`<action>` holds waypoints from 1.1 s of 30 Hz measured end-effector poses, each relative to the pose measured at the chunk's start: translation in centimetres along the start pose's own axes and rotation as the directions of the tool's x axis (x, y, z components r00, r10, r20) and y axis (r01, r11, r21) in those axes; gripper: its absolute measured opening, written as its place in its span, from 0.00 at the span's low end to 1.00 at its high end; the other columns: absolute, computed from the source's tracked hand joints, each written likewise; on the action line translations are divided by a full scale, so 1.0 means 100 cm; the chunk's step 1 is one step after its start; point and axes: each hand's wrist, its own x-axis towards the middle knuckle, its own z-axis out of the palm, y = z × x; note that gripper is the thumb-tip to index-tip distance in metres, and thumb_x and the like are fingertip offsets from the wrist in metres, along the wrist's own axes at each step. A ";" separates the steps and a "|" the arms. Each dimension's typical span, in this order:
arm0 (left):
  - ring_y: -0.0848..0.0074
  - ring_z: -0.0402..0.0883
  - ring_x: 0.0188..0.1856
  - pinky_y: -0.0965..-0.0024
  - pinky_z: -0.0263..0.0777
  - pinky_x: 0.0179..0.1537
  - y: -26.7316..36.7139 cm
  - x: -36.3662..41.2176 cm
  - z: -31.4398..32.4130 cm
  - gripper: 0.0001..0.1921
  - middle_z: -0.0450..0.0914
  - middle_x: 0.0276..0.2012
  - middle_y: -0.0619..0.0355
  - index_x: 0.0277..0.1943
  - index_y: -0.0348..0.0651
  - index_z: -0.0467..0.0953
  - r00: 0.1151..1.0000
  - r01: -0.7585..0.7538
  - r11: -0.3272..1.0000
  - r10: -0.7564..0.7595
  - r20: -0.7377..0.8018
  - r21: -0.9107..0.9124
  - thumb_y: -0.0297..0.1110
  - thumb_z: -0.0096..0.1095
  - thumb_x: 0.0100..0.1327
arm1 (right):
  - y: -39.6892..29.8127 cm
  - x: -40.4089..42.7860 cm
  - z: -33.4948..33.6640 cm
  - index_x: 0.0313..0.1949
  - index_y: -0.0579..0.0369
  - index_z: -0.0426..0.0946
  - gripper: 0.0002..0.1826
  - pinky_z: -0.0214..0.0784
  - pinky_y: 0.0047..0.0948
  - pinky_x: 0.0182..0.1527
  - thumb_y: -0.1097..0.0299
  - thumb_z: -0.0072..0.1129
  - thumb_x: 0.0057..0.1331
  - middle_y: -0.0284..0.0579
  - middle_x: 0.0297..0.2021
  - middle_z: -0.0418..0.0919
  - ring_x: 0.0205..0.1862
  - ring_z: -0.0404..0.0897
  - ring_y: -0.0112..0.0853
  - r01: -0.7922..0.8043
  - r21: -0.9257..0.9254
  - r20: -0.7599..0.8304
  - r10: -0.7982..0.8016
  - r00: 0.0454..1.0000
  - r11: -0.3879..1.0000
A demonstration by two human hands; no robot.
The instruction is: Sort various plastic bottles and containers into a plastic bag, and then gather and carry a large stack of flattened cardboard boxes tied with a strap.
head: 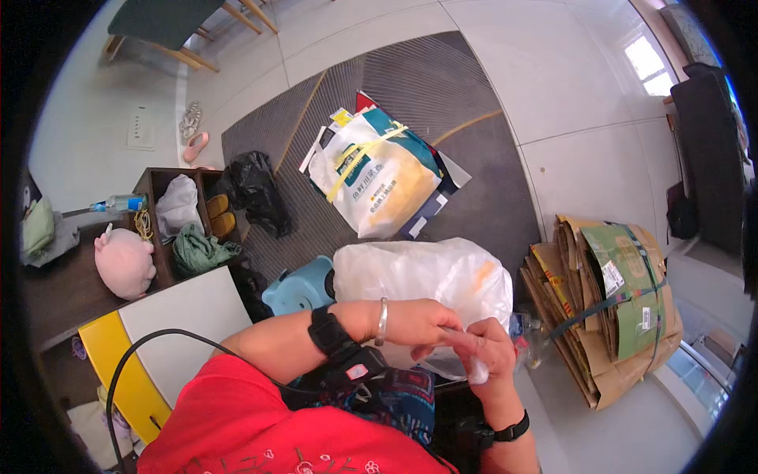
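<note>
A large, full white plastic bag (414, 269) lies before me. My left hand (429, 326), with a silver bangle at its wrist, meets my right hand (491, 349) at the gathered end of this bag. A twist of its translucent plastic is pinched in the fingers of my right hand. The fingers of my left hand are bent against the same end; their grip is partly hidden. Farther off, a printed shopping bag (379, 178) tied with yellow strap lies on a dark mat (474, 89), flat cardboard pieces around it.
Strapped flattened cardboard (628, 296) stands at the right beside plastic bottles (530, 340). A blue plastic stool (302, 287) is left of the white bag. Farther left are a black plastic bag (254, 189), a shelf holding slippers (219, 216) and a pink plush toy (124, 263).
</note>
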 end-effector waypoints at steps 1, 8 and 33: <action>0.73 0.72 0.24 0.73 0.66 0.27 -0.004 0.000 0.000 0.11 0.73 0.28 0.57 0.41 0.38 0.71 0.981 -0.131 0.947 0.167 -0.102 0.294 0.33 0.50 0.57 | 0.001 0.002 -0.003 0.28 0.51 0.79 0.07 0.63 0.24 0.27 0.72 0.61 0.46 0.39 0.23 0.71 0.26 0.72 0.31 -0.011 0.001 0.001 0.011 1.000 1.000; 0.66 0.69 0.32 0.68 0.62 0.35 0.008 -0.029 -0.010 0.03 0.67 0.22 0.58 0.21 0.45 0.70 0.565 -0.034 0.051 0.825 -0.023 0.998 0.31 0.54 0.42 | -0.005 0.005 -0.012 0.16 0.53 0.75 0.28 0.49 0.34 0.52 0.48 0.36 0.64 0.44 0.39 0.73 0.45 0.65 0.40 -0.039 0.174 0.045 0.032 0.998 0.984; 0.72 0.66 0.16 0.70 0.59 0.18 -0.009 -0.002 -0.021 0.15 0.64 0.15 0.60 0.22 0.44 0.64 0.388 -0.400 0.615 0.786 -0.482 0.680 0.42 0.51 0.59 | -0.011 -0.023 -0.030 0.06 0.50 0.51 0.33 0.51 0.25 0.20 0.46 0.27 0.67 0.35 0.07 0.54 0.14 0.56 0.29 -0.200 0.923 0.059 0.390 0.919 0.330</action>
